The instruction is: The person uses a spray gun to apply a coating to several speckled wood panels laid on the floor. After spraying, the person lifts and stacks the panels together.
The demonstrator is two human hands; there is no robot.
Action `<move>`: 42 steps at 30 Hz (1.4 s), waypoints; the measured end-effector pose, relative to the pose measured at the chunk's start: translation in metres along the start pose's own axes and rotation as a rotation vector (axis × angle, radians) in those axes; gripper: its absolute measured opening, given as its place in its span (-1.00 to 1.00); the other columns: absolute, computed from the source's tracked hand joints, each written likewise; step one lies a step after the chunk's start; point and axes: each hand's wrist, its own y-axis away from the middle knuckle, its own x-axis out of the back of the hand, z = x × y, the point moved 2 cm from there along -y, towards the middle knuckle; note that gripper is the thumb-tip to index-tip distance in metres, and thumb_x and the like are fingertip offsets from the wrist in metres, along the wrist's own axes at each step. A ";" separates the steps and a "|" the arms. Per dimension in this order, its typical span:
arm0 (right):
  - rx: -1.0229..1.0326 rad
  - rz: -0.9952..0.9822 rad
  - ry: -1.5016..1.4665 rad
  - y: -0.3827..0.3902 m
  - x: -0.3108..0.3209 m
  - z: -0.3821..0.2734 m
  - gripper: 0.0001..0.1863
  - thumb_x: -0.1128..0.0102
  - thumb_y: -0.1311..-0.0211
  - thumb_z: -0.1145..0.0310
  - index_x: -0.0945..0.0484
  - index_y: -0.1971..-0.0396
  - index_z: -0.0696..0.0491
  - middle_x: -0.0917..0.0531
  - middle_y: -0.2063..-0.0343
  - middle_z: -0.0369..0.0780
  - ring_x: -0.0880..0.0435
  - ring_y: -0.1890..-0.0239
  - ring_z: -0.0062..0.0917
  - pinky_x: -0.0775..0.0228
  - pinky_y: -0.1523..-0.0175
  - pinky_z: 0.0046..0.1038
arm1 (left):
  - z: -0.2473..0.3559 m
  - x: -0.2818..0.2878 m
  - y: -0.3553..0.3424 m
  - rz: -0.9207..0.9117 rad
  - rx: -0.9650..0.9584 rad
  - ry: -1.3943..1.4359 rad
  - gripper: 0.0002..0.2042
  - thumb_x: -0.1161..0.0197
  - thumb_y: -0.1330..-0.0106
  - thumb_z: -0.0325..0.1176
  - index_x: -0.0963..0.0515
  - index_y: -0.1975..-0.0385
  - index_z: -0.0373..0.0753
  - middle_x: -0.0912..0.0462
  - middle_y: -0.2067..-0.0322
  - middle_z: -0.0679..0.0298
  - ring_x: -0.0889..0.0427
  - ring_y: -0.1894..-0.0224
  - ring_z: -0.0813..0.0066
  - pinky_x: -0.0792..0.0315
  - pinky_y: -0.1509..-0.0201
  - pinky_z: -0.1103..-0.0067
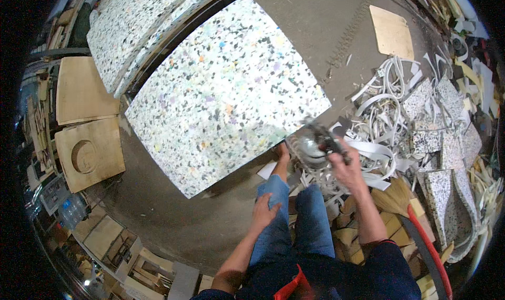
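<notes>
My right hand (pixel 348 166) is closed around the handle of a spray gun (pixel 315 147) with a rounded, shiny cup. The gun is smeared by motion, and its dark nozzle end is close to the near right edge of a big speckled foam slab (pixel 226 95). The slab is white with black and coloured flecks and lies flat in front of me. My left hand (pixel 265 211) rests on my left thigh near the knee, fingers spread and holding nothing.
More speckled foam (pixel 137 31) stands at the far left. Wooden boards (pixel 87 89) lie on the left, one with a round recess. Foam strips and offcuts (pixel 389 110) pile up on the right, near a broom (pixel 392 200) and a red-edged curved piece (pixel 428 247). A thin board (pixel 392 34) lies far right.
</notes>
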 end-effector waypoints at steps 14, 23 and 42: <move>-0.113 0.902 0.434 -0.022 0.328 -0.088 -0.58 -0.12 -0.47 0.03 -0.57 0.36 0.13 -0.47 0.59 -0.39 -0.36 0.53 -0.70 -0.20 0.43 -0.53 | -0.051 0.012 -0.007 0.216 0.360 0.151 -0.44 -0.32 -0.28 -0.04 -0.51 -0.15 -0.32 -0.64 0.02 -0.14 -0.63 -0.07 -0.04 -0.48 -0.15 0.26; -0.128 0.256 0.642 -0.219 0.335 -0.099 -0.53 -0.14 -0.40 0.10 -0.58 0.05 0.27 -0.66 0.18 -0.01 -0.62 0.13 -0.30 -0.45 -0.01 -0.25 | 0.085 -0.012 -0.038 0.422 0.504 0.466 -0.48 -0.28 -0.34 -0.05 -0.54 -0.09 -0.38 -0.67 0.10 -0.13 -0.68 0.03 0.04 -0.52 -0.02 0.31; 0.388 -1.192 0.608 -0.452 0.131 -0.146 -0.52 -0.45 -0.14 0.20 -0.58 0.05 0.21 -0.70 0.18 0.00 -0.70 0.22 -0.13 -0.51 0.10 -0.24 | 0.481 -0.084 -0.182 0.465 0.478 0.824 -0.46 -0.22 -0.40 -0.03 -0.45 -0.21 -0.31 -0.54 -0.14 -0.03 -0.58 -0.13 0.04 -0.46 -0.19 0.29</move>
